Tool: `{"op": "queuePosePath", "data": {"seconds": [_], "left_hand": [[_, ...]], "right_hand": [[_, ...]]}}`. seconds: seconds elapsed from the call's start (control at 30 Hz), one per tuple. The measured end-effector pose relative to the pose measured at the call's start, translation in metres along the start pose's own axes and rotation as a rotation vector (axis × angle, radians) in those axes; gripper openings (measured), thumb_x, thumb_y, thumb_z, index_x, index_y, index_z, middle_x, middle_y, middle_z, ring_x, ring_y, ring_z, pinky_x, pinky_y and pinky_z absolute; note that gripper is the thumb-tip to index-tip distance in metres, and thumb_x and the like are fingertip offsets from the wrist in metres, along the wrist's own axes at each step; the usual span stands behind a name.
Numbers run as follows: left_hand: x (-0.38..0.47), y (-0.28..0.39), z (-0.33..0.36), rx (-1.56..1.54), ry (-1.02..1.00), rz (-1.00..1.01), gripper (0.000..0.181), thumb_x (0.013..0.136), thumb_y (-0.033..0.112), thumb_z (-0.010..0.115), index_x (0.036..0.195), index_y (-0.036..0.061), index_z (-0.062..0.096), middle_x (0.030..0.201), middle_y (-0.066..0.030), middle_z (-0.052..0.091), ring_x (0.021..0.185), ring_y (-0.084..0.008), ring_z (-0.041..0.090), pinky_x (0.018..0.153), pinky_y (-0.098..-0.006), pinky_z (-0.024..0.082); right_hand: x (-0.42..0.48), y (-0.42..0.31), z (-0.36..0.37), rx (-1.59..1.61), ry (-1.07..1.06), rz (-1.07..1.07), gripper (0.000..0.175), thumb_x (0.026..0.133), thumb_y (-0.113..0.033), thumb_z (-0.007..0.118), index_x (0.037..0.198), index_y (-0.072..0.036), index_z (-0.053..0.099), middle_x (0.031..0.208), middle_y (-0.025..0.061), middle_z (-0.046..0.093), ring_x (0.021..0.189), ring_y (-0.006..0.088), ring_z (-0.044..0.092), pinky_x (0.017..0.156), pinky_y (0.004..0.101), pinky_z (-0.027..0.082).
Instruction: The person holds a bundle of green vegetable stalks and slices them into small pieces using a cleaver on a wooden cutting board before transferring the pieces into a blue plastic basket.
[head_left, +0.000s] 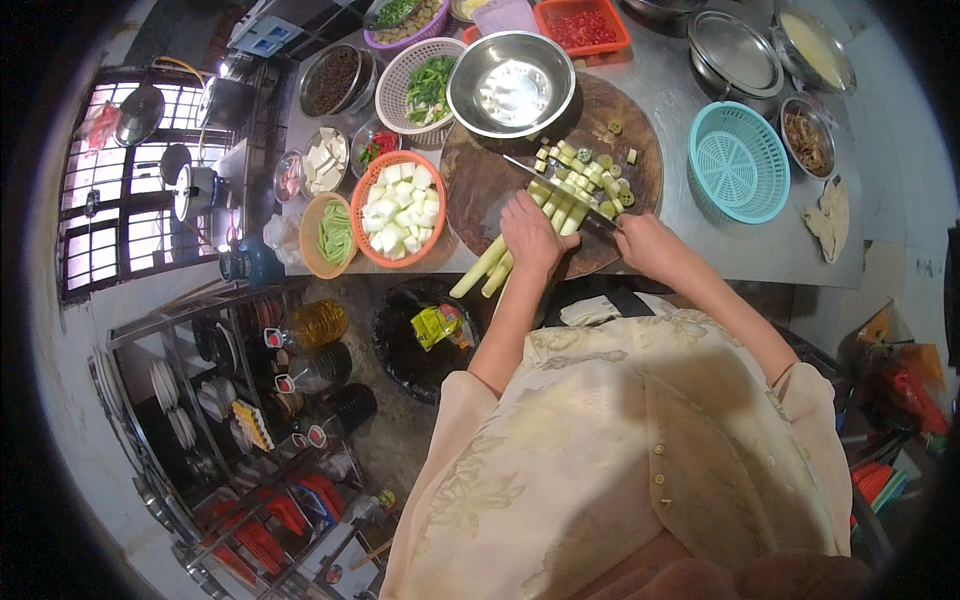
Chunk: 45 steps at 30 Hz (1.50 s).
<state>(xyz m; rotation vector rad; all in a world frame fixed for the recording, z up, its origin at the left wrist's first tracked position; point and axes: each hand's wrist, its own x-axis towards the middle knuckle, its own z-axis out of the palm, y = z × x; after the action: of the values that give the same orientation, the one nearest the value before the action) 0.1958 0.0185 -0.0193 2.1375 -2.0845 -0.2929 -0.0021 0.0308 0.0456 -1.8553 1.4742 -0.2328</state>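
My left hand presses several long pale-green stalks against a round wooden chopping board. Their near ends stick out past the board's front edge. In my right hand is the handle of a kitchen knife, its broad blade lying across the stalks just beyond my left fingers. Short cut pieces of stalk are heaped on the far side of the blade, some loose on the wood. A shiny steel bowl rests at the board's far edge, with no food visible inside.
Left of the board stand an orange basket of white chunks, a smaller basket of green slices and a white colander of greens. To the right are a turquoise basket and a lidded pot. A black-lined bin stands below the table.
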Motion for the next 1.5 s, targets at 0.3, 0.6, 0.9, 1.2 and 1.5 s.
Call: {"op": "queuePosePath", "data": {"seconds": [0.3,0.6,0.9,1.2,1.5], "left_hand": [[0.002,0.002,-0.003,-0.001,-0.017,0.026,0.093,0.042,0.046,0.091,0.108,-0.0023,0.045,0.098,-0.0156,0.056,0.093,-0.0326,0.055,0.082,-0.04,0.044],[0.002,0.007,-0.005,-0.001,-0.03,0.012,0.09,0.042,0.042,0.092,0.106,0.0018,0.045,0.098,-0.0126,0.052,0.091,-0.0307,0.053,0.08,-0.0398,0.043],[0.0,0.002,-0.001,0.046,-0.008,0.027,0.092,0.043,0.048,0.089,0.111,0.0005,0.048,0.099,-0.0125,0.053,0.093,-0.0298,0.052,0.079,-0.0399,0.042],[-0.002,-0.006,0.007,0.23,-0.089,0.075,0.106,0.049,0.058,0.084,0.131,-0.0013,0.049,0.115,-0.0146,0.054,0.11,-0.0286,0.049,0.09,-0.0397,0.038],[0.004,0.005,-0.009,0.078,-0.071,-0.013,0.092,0.046,0.049,0.086,0.114,0.0004,0.047,0.099,-0.0175,0.058,0.094,-0.0357,0.057,0.08,-0.0461,0.046]], "right_hand": [[0.009,0.001,0.005,-0.054,-0.115,0.084,0.015,0.081,-0.004,0.055,0.08,0.007,0.065,0.082,0.0309,0.064,0.083,0.0454,0.064,0.074,0.0504,0.052],[0.042,-0.001,0.034,-0.081,-0.141,0.122,0.016,0.079,-0.004,0.056,0.086,0.007,0.065,0.089,0.0293,0.065,0.088,0.0446,0.065,0.077,0.0505,0.053],[0.022,0.004,0.051,-0.097,0.056,0.028,0.011,0.08,-0.003,0.054,0.086,0.006,0.057,0.077,0.0284,0.065,0.077,0.043,0.067,0.07,0.0499,0.054],[0.003,0.002,0.021,-0.31,0.121,-0.111,0.014,0.079,-0.003,0.055,0.092,0.002,0.053,0.069,0.0207,0.066,0.067,0.0368,0.068,0.059,0.0457,0.055],[-0.039,0.06,-0.029,-0.23,0.336,0.009,0.016,0.08,-0.006,0.056,0.095,-0.001,0.053,0.069,0.021,0.065,0.067,0.0391,0.066,0.061,0.0482,0.053]]}}
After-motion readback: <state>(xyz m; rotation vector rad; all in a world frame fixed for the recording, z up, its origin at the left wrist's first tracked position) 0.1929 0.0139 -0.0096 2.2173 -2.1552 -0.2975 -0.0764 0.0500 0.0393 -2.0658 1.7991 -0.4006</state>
